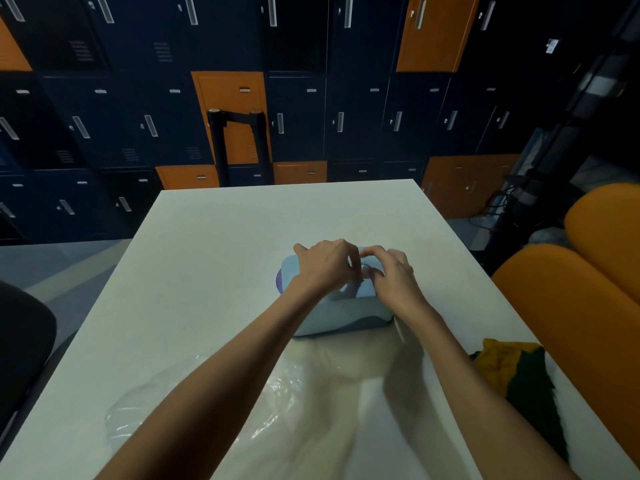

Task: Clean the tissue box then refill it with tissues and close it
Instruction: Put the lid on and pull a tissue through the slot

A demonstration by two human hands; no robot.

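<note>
A pale blue tissue box [346,311] with rounded corners lies on the white table [214,258], its lid on top. Both hands rest on its top. My left hand [325,266] covers the left part of the lid, fingers curled toward the middle opening. My right hand [389,275] meets it from the right, fingertips pinched at the same opening. Whether a tissue is between the fingers is hidden. A purple edge [278,279] shows at the box's left side.
A crumpled clear plastic wrapper [207,407] lies near the front of the table under my arms. A yellow and dark green cloth [516,372] sits at the right edge. Orange seats [581,289] stand to the right, a dark chair [24,337] to the left, lockers behind.
</note>
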